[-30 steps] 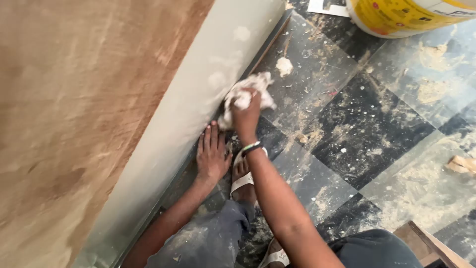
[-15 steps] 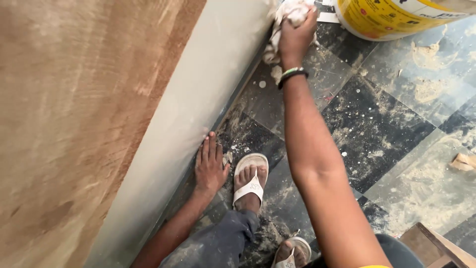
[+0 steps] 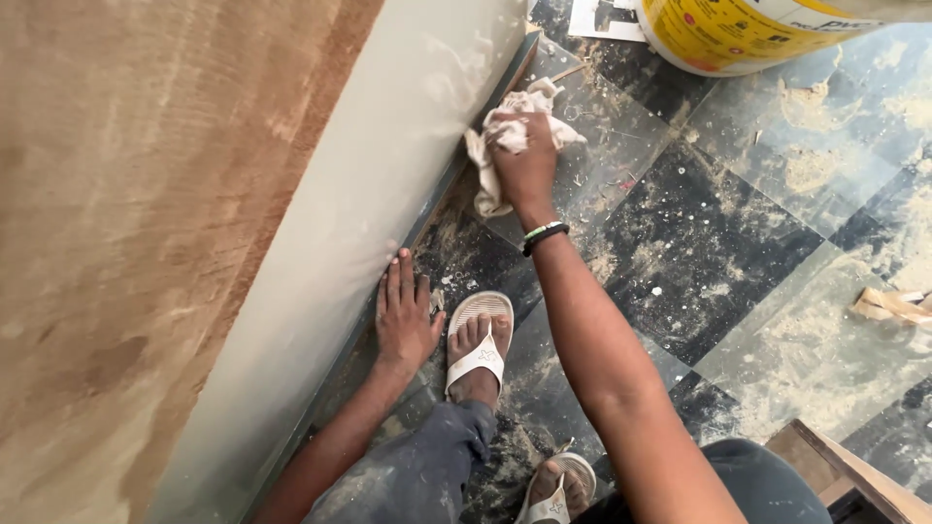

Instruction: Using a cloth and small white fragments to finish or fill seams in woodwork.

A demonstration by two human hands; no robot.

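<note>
My right hand (image 3: 525, 165) grips a crumpled white rag (image 3: 497, 146) and presses it on the dusty dark floor, right against the base of a pale grey panel (image 3: 379, 194). A dark band circles that wrist. My left hand (image 3: 403, 315) lies flat on the floor with fingers spread, fingertips touching the foot of the same panel. My foot in a white sandal (image 3: 478, 340) rests just right of the left hand. The second sandalled foot (image 3: 553, 495) shows at the bottom edge.
A brown wooden board (image 3: 146, 243) fills the left side above the grey panel. A yellow and white bucket (image 3: 738, 34) stands at the top right. Dark floor tiles (image 3: 738, 243) carry sawdust and paint specks. A wooden piece (image 3: 854, 475) sits at the bottom right, a crumpled scrap (image 3: 893, 306) at the right.
My right hand swept the rag far up along the panel base, then drew it back toward me. My left hand stayed planted on the floor.
</note>
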